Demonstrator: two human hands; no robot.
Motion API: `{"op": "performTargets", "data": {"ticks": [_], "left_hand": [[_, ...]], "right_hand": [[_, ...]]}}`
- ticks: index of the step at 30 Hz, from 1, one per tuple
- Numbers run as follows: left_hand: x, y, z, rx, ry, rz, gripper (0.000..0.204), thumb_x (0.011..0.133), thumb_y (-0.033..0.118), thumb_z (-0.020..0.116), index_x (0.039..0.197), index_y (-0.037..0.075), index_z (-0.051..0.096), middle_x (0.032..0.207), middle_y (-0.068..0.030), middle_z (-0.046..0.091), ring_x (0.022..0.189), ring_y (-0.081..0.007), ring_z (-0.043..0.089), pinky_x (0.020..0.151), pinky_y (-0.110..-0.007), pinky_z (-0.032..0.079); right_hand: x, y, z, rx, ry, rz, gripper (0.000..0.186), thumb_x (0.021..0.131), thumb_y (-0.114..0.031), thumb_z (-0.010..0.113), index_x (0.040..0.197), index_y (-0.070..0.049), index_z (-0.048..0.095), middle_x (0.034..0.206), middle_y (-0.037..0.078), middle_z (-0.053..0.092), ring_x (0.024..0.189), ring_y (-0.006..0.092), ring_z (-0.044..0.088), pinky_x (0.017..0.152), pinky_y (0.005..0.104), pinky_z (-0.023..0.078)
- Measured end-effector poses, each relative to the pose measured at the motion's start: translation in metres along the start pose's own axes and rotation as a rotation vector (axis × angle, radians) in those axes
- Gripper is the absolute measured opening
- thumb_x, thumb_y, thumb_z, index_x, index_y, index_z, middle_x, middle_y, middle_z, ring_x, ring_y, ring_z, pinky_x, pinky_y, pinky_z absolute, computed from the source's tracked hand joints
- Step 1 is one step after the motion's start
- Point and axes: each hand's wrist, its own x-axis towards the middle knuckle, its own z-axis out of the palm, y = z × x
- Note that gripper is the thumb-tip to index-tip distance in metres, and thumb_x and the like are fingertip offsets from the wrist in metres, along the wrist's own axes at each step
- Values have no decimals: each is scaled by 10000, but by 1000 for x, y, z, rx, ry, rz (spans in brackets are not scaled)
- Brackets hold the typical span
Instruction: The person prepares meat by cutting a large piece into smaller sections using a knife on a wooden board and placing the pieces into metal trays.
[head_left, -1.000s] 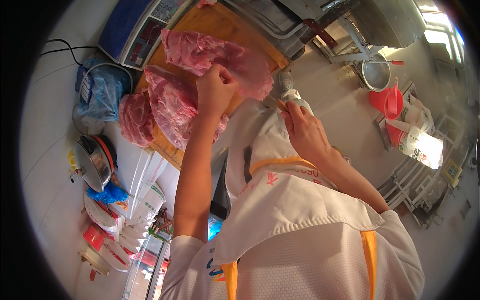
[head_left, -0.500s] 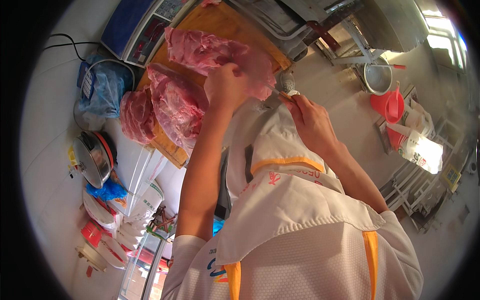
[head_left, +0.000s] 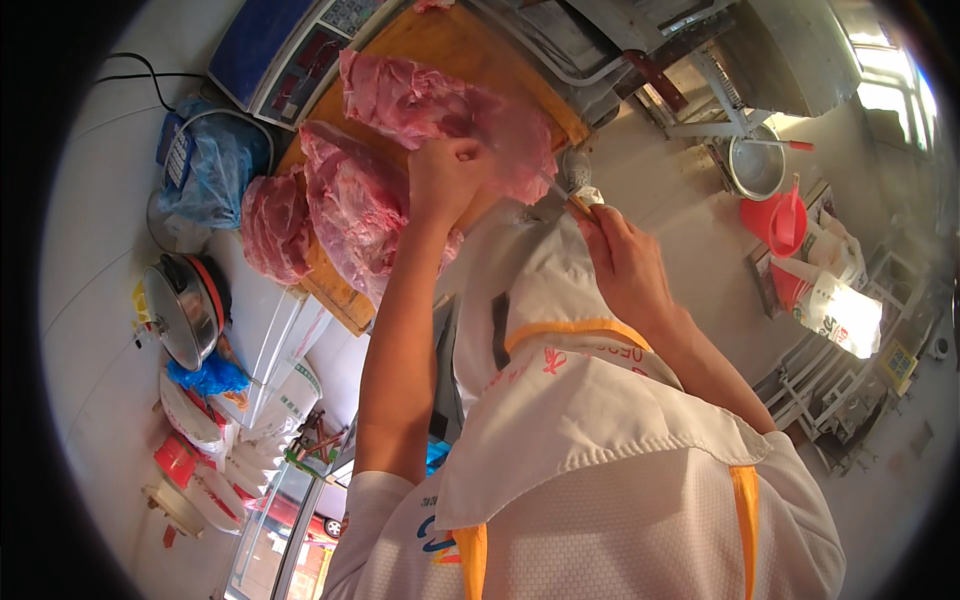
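"On the wooden board [head_left: 460, 45], what does the left hand [head_left: 440, 180] touch?"
"A raw meat slab [head_left: 410, 100], on the board's right part; the hand curls there, but I can't tell whether it grips."
"The right hand [head_left: 628, 262]?"
"Off the board's near edge, closed around a knife [head_left: 580, 207] pointing slabward."

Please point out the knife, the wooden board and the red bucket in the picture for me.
Knife [head_left: 579, 206]: head view, on the exposed part of its handle.
Wooden board [head_left: 475, 50]: head view, on its bare upper surface.
Red bucket [head_left: 757, 221]: head view, on its outer wall.
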Motion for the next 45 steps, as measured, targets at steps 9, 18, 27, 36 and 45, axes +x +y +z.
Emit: {"op": "performTargets", "data": {"ticks": [9, 18, 27, 36, 45], "left_hand": [[-4, -3, 0, -55, -26, 34, 118, 872, 57, 728, 783, -11, 689, 605, 63, 523, 536, -5, 467, 492, -229, 393], [-6, 1, -4, -48, -79, 42, 112, 855, 29, 716, 771, -12, 654, 613, 66, 507, 564, -1, 470, 499, -227, 385], [-10, 4, -18, -83, -137, -30, 96, 874, 78, 708, 835, -9, 714, 594, -22, 564, 553, -39, 524, 534, -265, 450], [-11, 3, -26, -210, -162, -89, 100, 899, 45, 708, 827, -24, 713, 622, 50, 560, 539, -12, 509, 514, -232, 391], [-4, 12, -34, 152, 213, 209, 132, 838, 158, 793, 939, 74, 775, 762, -66, 711, 704, -181, 666, 668, -350, 533]], "right_hand": [[-3, -8, 13, 44, -68, -45, 205, 1118, -176, 541, 1269, -41, 571, 995, 263, 679, 892, 498, 643, 748, 574, 503], [9, -16, 20, -91, -138, 10, 331, 1106, -138, 484, 1423, -89, 569, 1027, 274, 694, 929, 498, 665, 791, 589, 522], [16, -4, 14, -101, -64, -43, 277, 1103, -151, 501, 1342, -48, 594, 1032, 280, 699, 913, 503, 669, 788, 589, 521], [7, -1, 6, 115, -169, 97, 211, 1121, -200, 548, 1189, -19, 633, 862, 246, 661, 777, 441, 630, 715, 515, 501], [5, 16, 1, 172, -107, 41, 215, 1113, -195, 574, 1195, -12, 650, 788, 220, 633, 675, 402, 601, 649, 470, 488]]}}
